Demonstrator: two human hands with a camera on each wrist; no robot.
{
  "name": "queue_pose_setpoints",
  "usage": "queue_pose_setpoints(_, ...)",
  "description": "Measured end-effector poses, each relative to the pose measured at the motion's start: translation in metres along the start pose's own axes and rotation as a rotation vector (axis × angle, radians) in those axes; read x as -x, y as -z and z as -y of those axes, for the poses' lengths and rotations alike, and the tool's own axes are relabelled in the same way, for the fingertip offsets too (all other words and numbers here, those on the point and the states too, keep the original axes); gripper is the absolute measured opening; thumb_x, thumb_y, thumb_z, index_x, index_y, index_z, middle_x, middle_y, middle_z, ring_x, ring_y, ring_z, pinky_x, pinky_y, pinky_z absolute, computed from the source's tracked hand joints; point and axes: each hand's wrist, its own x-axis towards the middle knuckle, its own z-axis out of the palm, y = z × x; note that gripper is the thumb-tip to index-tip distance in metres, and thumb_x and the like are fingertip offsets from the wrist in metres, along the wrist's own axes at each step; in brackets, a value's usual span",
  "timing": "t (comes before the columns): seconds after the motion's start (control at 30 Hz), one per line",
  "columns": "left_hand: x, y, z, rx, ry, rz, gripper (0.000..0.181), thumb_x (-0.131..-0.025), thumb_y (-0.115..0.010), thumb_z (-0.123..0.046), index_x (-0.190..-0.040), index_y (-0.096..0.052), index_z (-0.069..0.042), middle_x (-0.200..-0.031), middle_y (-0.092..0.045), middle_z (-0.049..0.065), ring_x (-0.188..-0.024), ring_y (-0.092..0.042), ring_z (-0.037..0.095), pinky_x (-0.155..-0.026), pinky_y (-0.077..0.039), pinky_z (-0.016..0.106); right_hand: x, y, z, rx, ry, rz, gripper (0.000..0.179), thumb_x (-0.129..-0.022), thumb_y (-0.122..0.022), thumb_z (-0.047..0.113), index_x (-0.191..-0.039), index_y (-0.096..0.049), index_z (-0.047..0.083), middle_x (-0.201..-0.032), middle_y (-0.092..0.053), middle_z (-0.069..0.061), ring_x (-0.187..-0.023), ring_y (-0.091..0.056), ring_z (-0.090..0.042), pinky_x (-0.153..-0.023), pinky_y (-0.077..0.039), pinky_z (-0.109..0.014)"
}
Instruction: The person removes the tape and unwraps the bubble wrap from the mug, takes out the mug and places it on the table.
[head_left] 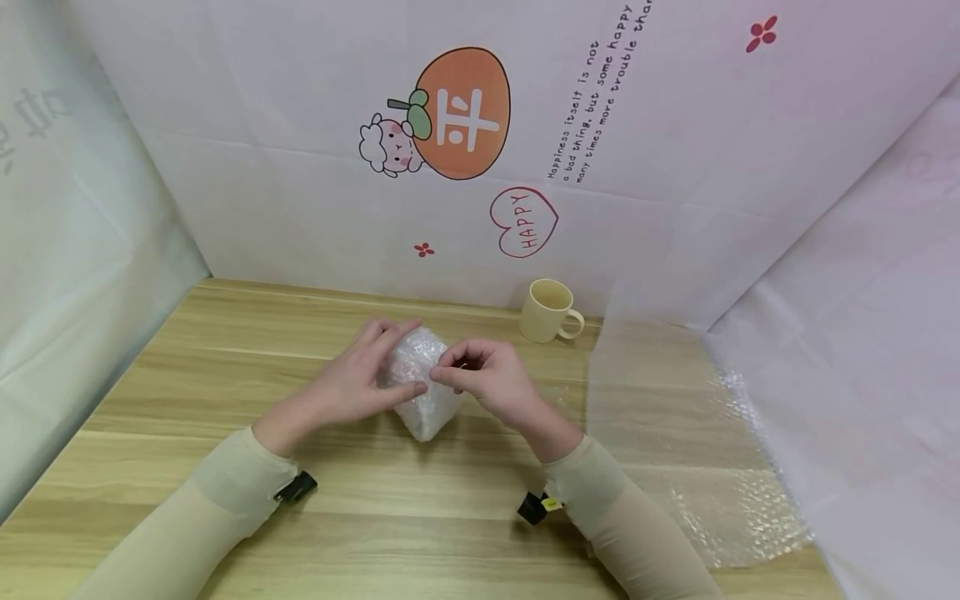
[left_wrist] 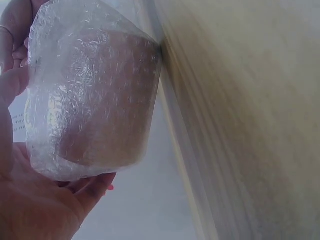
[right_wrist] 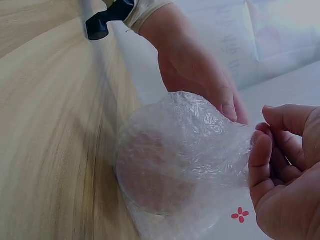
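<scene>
A bundle in clear bubble wrap [head_left: 422, 412] sits on the table between both hands. Through its layers, a pinkish-brown rounded shape shows in the left wrist view [left_wrist: 112, 95]; its exact kind is blurred by the wrap. My left hand [head_left: 360, 371] holds the bundle from its left side, thumb in front and fingers over the far side. At the bundle's upper right, my right hand [head_left: 491, 379] has its thumb and finger tips together on the wrap. Its curled fingers [right_wrist: 261, 160] are at the gathered edge of the bubble wrap [right_wrist: 235, 145] in the right wrist view.
A pale yellow mug [head_left: 546, 312] stands at the back of the wooden table [head_left: 360, 533], handle to the right. A flat sheet of bubble wrap [head_left: 675, 433] covers the table's right side. Printed white cloth [head_left: 300, 192] hangs behind and at both sides.
</scene>
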Motion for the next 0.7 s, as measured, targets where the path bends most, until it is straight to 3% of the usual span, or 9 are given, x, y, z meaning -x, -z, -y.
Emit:
queue_pose_setpoints(0.23, -0.002, 0.001, 0.004, 0.002, -0.007, 0.011, 0.093, -0.1, -0.081, -0.052, -0.175, -0.036, -0.023, -0.153, -0.048, 0.015, -0.126, -0.057, 0.033, -0.099, -0.059, 0.061, -0.001, 0.002, -0.005, -0.034, 0.041, -0.021, 0.009, -0.099, -0.083, 0.009, -0.098, -0.079, 0.001, -0.093, -0.076, -0.004, -0.075, -0.059, -0.015, -0.068, -0.053, -0.028)
queue_pose_setpoints(0.37, -0.002, 0.001, 0.004, 0.011, -0.01, 0.012, 0.092, -0.1, -0.083, -0.048, -0.175, -0.036, -0.021, -0.15, -0.049, 0.015, -0.124, -0.057, 0.032, -0.099, -0.059, 0.059, -0.002, 0.006, -0.003, -0.121, 0.072, -0.052, 0.004, -0.097, -0.082, 0.004, -0.094, -0.079, 0.004, -0.094, -0.076, -0.006, -0.077, -0.059, -0.015, -0.068, -0.053, -0.025)
queue_pose_setpoints(0.5, -0.002, 0.002, 0.004, 0.022, -0.019, 0.01, 0.093, -0.098, -0.084, -0.045, -0.175, -0.037, -0.022, -0.15, -0.048, 0.015, -0.125, -0.057, 0.032, -0.102, -0.058, 0.06, -0.002, 0.013, 0.003, -0.243, 0.112, -0.075, 0.015, -0.096, -0.077, -0.005, -0.091, -0.077, 0.01, -0.093, -0.075, -0.003, -0.076, -0.058, -0.015, -0.067, -0.052, -0.024)
queue_pose_setpoints(0.6, -0.002, 0.001, 0.005, 0.025, -0.019, 0.007, 0.093, -0.098, -0.085, -0.044, -0.174, -0.037, -0.021, -0.151, -0.048, 0.015, -0.127, -0.057, 0.033, -0.104, -0.057, 0.061, -0.003, 0.02, 0.007, -0.282, 0.094, -0.064, 0.018, -0.096, -0.076, -0.006, -0.091, -0.077, 0.011, -0.093, -0.075, -0.002, -0.076, -0.057, -0.015, -0.066, -0.051, -0.024)
queue_pose_setpoints(0.7, -0.002, 0.001, 0.006, 0.018, -0.02, 0.004, 0.093, -0.098, -0.085, -0.044, -0.174, -0.037, -0.021, -0.151, -0.048, 0.015, -0.129, -0.057, 0.033, -0.105, -0.056, 0.062, -0.003, 0.029, 0.01, -0.244, 0.05, -0.048, 0.014, -0.096, -0.077, -0.003, -0.092, -0.076, 0.011, -0.093, -0.074, -0.003, -0.075, -0.057, -0.015, -0.066, -0.051, -0.024)
